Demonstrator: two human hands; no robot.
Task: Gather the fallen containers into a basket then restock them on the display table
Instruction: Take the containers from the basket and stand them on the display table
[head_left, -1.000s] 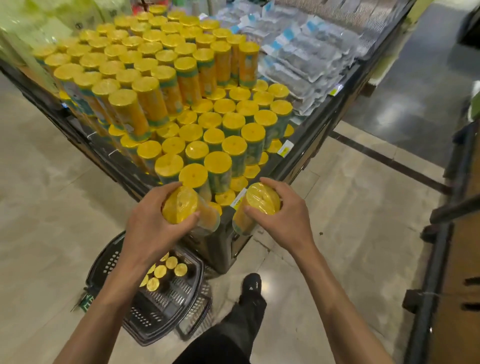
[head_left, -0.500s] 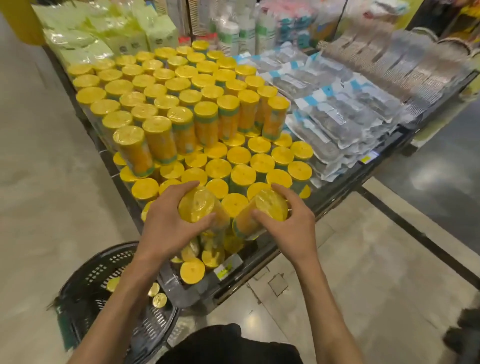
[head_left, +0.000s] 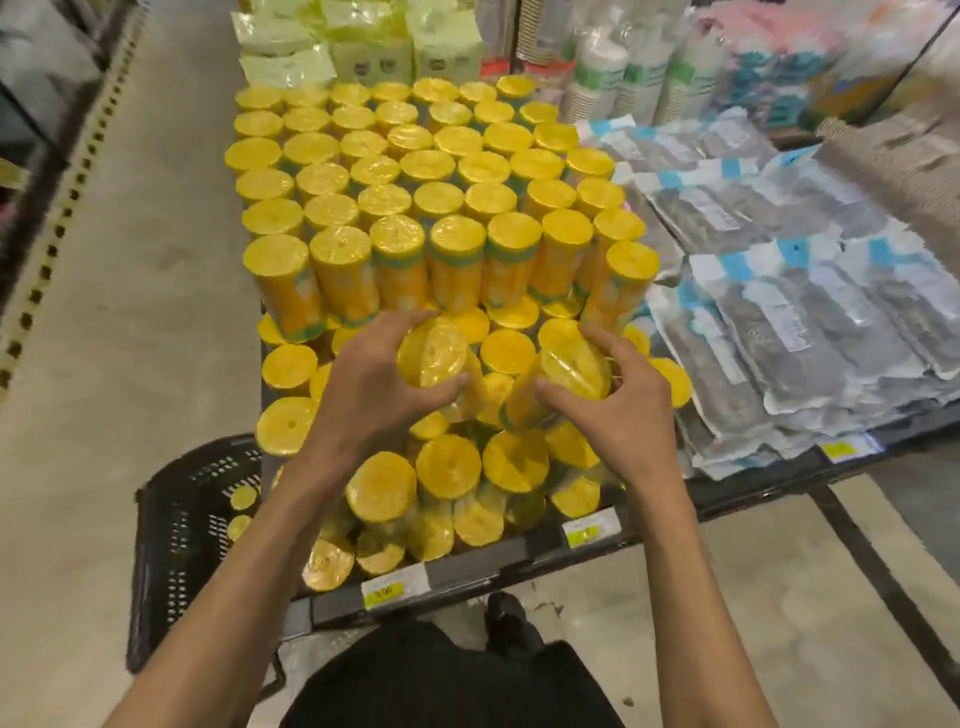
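Note:
My left hand (head_left: 371, 387) grips a yellow-lidded container (head_left: 434, 353), held tilted over the lower front rows of the display table (head_left: 467, 569). My right hand (head_left: 615, 410) grips a second yellow container (head_left: 574, 364) beside it, also tilted. Many identical yellow containers stand on the table in tiers, with a taller block (head_left: 415, 208) behind my hands. A black plastic basket (head_left: 182, 519) sits on the floor at the table's left front corner, with a few yellow containers (head_left: 243, 498) visible inside; the rest of it is hidden by my left arm.
Grey and blue flat packets (head_left: 779, 291) are stacked on the table's right half. Pale green bags (head_left: 363, 47) and stacks of cups (head_left: 613, 73) stand at the back. Yellow price tags (head_left: 384, 590) line the table's front edge. A shelf upright (head_left: 57, 208) runs along the aisle at left.
Both hands have carried their containers up and forward over the lower front rows. The view has swung to face the table squarely, and the basket now lies at the lower left.

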